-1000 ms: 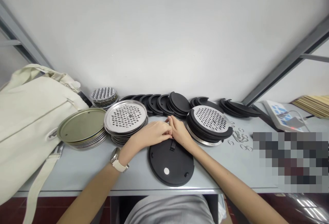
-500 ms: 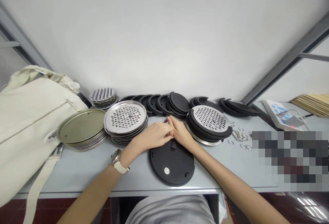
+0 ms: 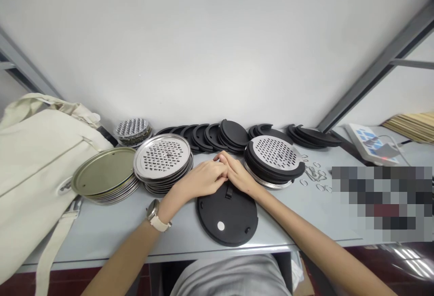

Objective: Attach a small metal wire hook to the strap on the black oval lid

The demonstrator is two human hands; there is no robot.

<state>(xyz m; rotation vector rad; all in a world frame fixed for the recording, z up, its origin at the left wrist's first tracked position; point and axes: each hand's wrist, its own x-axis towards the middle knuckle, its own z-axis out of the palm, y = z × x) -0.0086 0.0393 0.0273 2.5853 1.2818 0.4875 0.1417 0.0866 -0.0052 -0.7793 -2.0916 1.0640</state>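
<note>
Left hand point(image 3: 203, 179) and right hand point(image 3: 240, 178) met, dead centre of the frame, right at the far edge of the black disc point(image 3: 227, 217)! Fingers curled inward, tips bunched close together, both hands hardly open at all; whether they had hold of the disc or of anything small between them, I could not tell, for the fingers hid the spot. And the disc? Flat on the desk point(image 3: 181, 235), lower centre of the frame, its tab point(image 3: 228, 192) showing just below the fingers, a white dot point(image 3: 221, 226) near its front edge.

A watch point(image 3: 156, 217) sat just behind the left hand. Left of centre, the grater stack point(image 3: 162, 155) stood tall, a silver plate on top; just beside it, the green tray point(image 3: 105, 173) crowned its own pile, with small graters point(image 3: 132, 127) heaped behind. What a big bag point(image 3: 44, 169), cream, filling the left side of the frame!

Over to the right of centre, a perforated plate point(image 3: 275, 152) topped a black stack point(image 3: 259, 168), metal rings point(image 3: 315, 174) scattered just beyond. More discs point(image 3: 234, 133) overlapped along the wall point(image 3: 206, 51), and tan sheets point(image 3: 411, 127) lay piled at the right edge.
</note>
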